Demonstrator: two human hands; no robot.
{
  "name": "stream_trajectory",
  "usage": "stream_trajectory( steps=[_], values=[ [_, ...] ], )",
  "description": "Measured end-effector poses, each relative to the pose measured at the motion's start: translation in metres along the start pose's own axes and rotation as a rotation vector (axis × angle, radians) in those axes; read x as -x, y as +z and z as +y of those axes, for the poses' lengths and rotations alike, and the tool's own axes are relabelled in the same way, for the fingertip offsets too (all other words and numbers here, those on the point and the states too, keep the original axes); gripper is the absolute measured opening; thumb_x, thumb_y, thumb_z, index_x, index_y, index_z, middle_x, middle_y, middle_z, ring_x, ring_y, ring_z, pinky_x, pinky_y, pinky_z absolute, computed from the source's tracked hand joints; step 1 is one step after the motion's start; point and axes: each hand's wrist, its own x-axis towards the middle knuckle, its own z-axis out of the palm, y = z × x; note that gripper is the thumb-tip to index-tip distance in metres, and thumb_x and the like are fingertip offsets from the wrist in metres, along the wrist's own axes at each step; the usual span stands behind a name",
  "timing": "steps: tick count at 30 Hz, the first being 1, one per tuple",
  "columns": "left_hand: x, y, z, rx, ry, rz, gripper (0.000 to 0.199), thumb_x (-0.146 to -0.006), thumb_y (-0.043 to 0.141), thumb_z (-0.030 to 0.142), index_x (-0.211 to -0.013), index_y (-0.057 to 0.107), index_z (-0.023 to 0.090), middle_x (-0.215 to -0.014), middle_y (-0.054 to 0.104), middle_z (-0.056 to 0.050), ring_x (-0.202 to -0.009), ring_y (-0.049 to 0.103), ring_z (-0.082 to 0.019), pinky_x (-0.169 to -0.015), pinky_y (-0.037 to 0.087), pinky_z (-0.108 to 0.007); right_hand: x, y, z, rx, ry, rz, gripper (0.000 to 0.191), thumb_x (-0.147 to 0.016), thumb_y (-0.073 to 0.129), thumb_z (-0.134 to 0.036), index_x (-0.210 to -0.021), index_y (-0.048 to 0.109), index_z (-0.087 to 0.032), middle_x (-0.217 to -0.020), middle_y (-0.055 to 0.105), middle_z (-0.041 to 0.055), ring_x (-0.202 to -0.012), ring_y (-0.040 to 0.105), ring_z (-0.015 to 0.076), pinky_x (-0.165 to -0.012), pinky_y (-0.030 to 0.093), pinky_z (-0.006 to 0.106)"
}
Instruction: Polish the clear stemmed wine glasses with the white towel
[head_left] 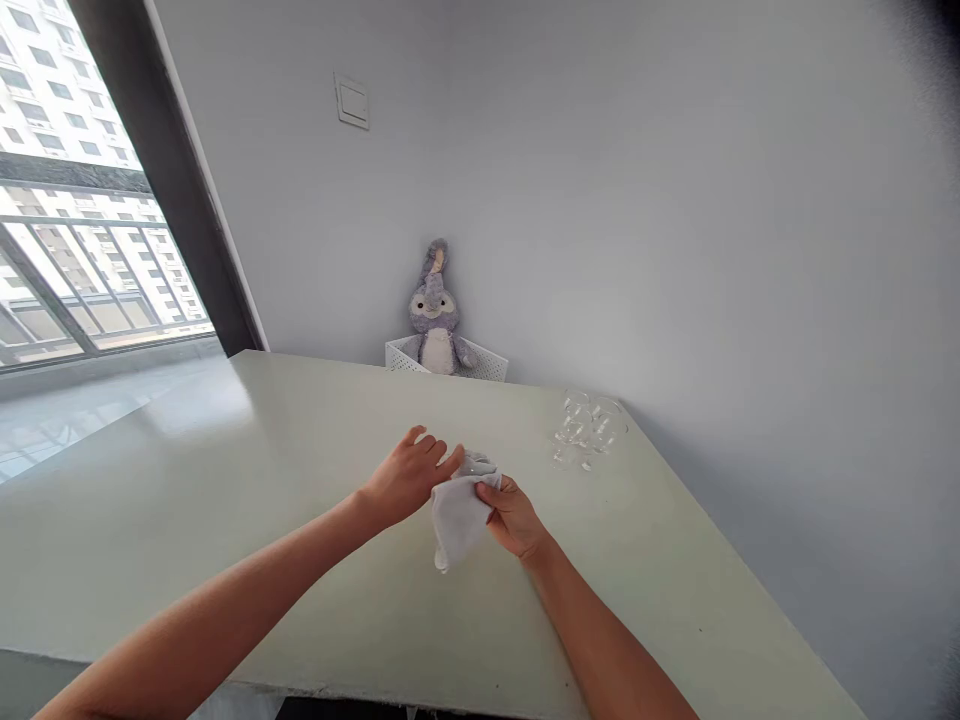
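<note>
A white cloth (457, 520) hangs from my right hand (516, 515), whose thumb presses on its upper edge. Out of the cloth's top shows a clear glass (478, 464), mostly covered, so its full shape is hidden. My left hand (411, 475) reaches in from the left with bent fingers. Its nearest fingertip and thumb side meet the glass and the cloth's upper left corner. Both hands are above the middle of the pale table (315, 560). To their right, several clear stemmed glasses (589, 425) stand close together.
A grey plush rabbit (436, 322) sits in a white perforated basket (487, 366) behind the table's far edge. Grey walls meet at the corner, with a light switch (352, 102) on one. On the left is a window (90, 200) with a railing outside.
</note>
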Motion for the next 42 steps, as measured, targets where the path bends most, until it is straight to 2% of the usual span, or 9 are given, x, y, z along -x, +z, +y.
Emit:
stream_trajectory(
  steps=[5, 11, 13, 18, 25, 31, 33, 38, 42],
  values=[
    [-0.002, -0.009, -0.011, 0.126, 0.006, -0.15, 0.027, -0.081, 0.047, 0.037, -0.104, 0.056, 0.024, -0.069, 0.058, -0.003, -0.068, 0.054, -0.019, -0.074, 0.037, -0.033, 0.006, 0.003, -0.007, 0.1, 0.01, -0.112, 0.023, -0.065, 0.07, -0.037, -0.077, 0.066, -0.017, -0.064, 0.054, -0.0011, -0.059, 0.046, 0.0107, -0.058, 0.036, 0.024],
    [-0.001, -0.029, -0.034, 0.815, -0.095, -0.867, 0.045, -0.08, 0.036, 0.057, -0.065, 0.057, 0.021, -0.057, 0.058, -0.001, -0.049, 0.051, -0.013, -0.052, 0.038, -0.025, 0.015, 0.012, -0.014, 0.362, 0.024, -0.285, 0.019, -0.065, 0.069, -0.033, -0.059, 0.06, -0.017, -0.06, 0.048, -0.0028, -0.058, 0.041, 0.0108, -0.056, 0.032, 0.025],
    [0.001, -0.026, -0.029, 0.746, -0.119, -0.79, 0.044, -0.083, 0.033, 0.054, -0.069, 0.058, 0.02, -0.062, 0.061, -0.003, -0.054, 0.055, -0.015, -0.057, 0.04, -0.027, 0.013, 0.011, -0.011, 0.312, 0.038, -0.247, 0.02, -0.063, 0.07, -0.034, -0.063, 0.062, -0.016, -0.062, 0.05, -0.0024, -0.06, 0.043, 0.0111, -0.058, 0.034, 0.025],
    [0.008, -0.011, 0.003, -0.007, -0.014, -0.128, 0.035, -0.08, 0.045, 0.024, -0.113, 0.051, 0.017, -0.091, 0.062, -0.011, -0.089, 0.055, -0.023, -0.09, 0.031, -0.039, 0.005, 0.009, -0.003, -0.081, 0.048, -0.047, 0.029, -0.062, 0.072, -0.038, -0.081, 0.063, -0.018, -0.065, 0.054, -0.0021, -0.058, 0.045, 0.0097, -0.057, 0.036, 0.023],
    [0.0, -0.016, 0.003, -0.203, 0.041, -0.276, 0.021, -0.077, 0.047, 0.021, -0.095, 0.058, 0.014, -0.071, 0.062, -0.008, -0.07, 0.057, -0.021, -0.07, 0.037, -0.032, 0.009, 0.015, -0.004, -0.058, 0.078, -0.037, 0.033, -0.065, 0.067, -0.048, -0.071, 0.058, -0.016, -0.059, 0.047, -0.002, -0.055, 0.04, 0.0094, -0.051, 0.032, 0.022],
    [-0.002, -0.037, -0.027, 0.488, -0.025, -0.871, 0.038, -0.082, 0.038, 0.05, -0.072, 0.058, 0.019, -0.063, 0.062, 0.0, -0.056, 0.055, -0.014, -0.054, 0.038, -0.024, 0.015, 0.019, -0.008, 0.216, 0.036, -0.272, 0.025, -0.062, 0.072, -0.034, -0.057, 0.056, -0.015, -0.055, 0.041, -0.004, -0.053, 0.036, 0.0081, -0.053, 0.027, 0.023],
    [0.002, -0.035, -0.024, 0.4, -0.034, -0.783, 0.037, -0.084, 0.036, 0.047, -0.08, 0.06, 0.019, -0.068, 0.063, -0.002, -0.06, 0.057, -0.015, -0.059, 0.04, -0.026, 0.013, 0.019, -0.006, 0.182, 0.04, -0.22, 0.024, -0.062, 0.071, -0.035, -0.06, 0.058, -0.015, -0.056, 0.044, -0.0035, -0.054, 0.038, 0.0087, -0.053, 0.029, 0.023],
    [0.013, -0.014, -0.001, -0.24, 0.116, -0.123, 0.04, -0.082, 0.041, 0.015, -0.122, 0.045, 0.015, -0.089, 0.061, -0.012, -0.085, 0.056, -0.022, -0.085, 0.033, -0.038, 0.004, 0.017, 0.001, -0.207, 0.076, 0.004, 0.026, -0.067, 0.067, -0.042, -0.073, 0.06, -0.018, -0.059, 0.047, -0.0039, -0.053, 0.04, 0.008, -0.052, 0.033, 0.022],
    [0.01, -0.013, -0.011, -0.173, 0.181, -0.145, 0.032, -0.085, 0.041, 0.026, -0.113, 0.052, 0.017, -0.073, 0.06, -0.008, -0.07, 0.055, -0.019, -0.072, 0.037, -0.033, 0.005, 0.016, 0.005, -0.103, 0.033, -0.077, 0.022, -0.068, 0.067, -0.038, -0.07, 0.06, -0.018, -0.055, 0.045, -0.0049, -0.05, 0.038, 0.0073, -0.05, 0.032, 0.022]
  ],
)
